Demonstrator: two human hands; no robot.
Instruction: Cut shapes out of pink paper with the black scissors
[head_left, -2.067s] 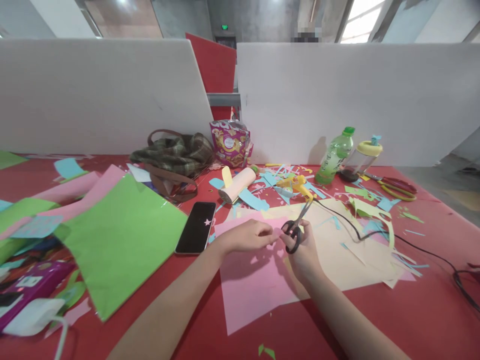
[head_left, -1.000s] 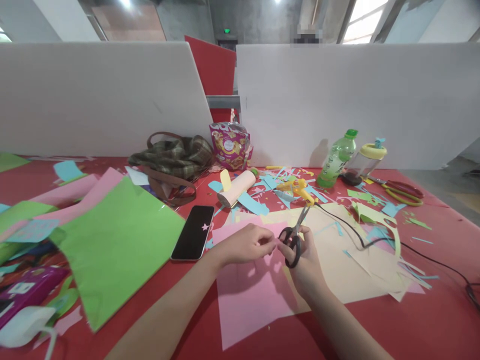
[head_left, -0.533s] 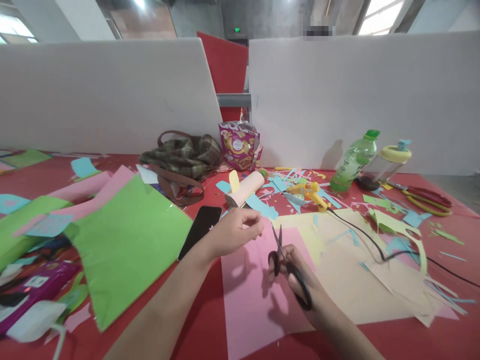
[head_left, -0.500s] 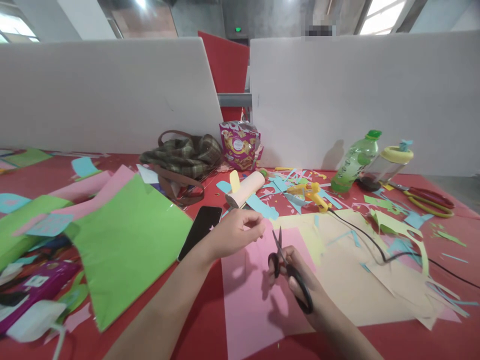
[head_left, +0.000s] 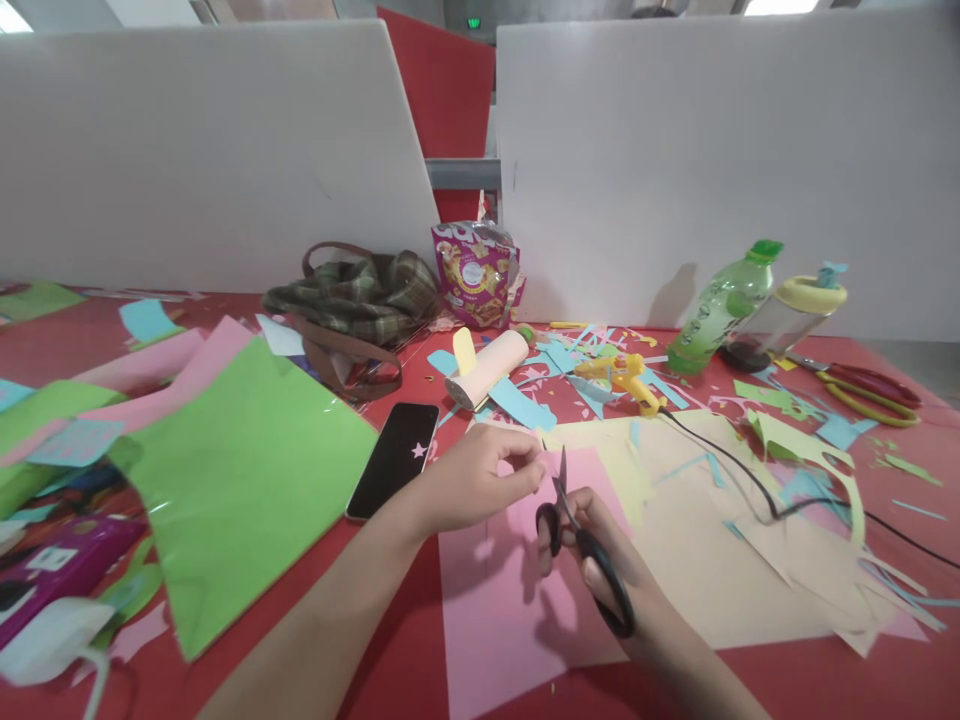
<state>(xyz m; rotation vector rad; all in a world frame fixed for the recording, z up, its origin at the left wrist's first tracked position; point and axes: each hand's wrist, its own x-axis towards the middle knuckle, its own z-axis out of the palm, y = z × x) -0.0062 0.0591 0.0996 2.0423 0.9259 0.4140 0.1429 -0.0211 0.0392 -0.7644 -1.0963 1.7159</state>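
Note:
My right hand (head_left: 600, 555) grips a pair of black-handled scissors (head_left: 613, 585), fingers through the loops, blades pointing up and spread apart. Just left of the blades, my left hand (head_left: 491, 470) is closed in a pinch; whatever sits between thumb and fingers is too small to make out. Both hands hover over a pink paper sheet (head_left: 495, 620). Beside my left wrist lies a black phone (head_left: 394, 460) with a tiny pink star (head_left: 418, 451) on its screen. Beyond the hands rests a pale paper roll (head_left: 491, 368) with blue and yellow tabs.
A yellow glue gun (head_left: 622, 378) trails its black cord over cream paper (head_left: 697, 560). Green bottle (head_left: 724, 310), clear jar (head_left: 787, 320) and red-and-yellow-handled scissors (head_left: 870, 390) are at right. A snack bag (head_left: 476, 275), plaid bag (head_left: 367, 295) and large green sheet (head_left: 255, 490) lie left. Paper scraps are scattered.
The camera view has tilted down slightly. My left hand has moved right, closer to the scissors, and the blades are spread wider than before.

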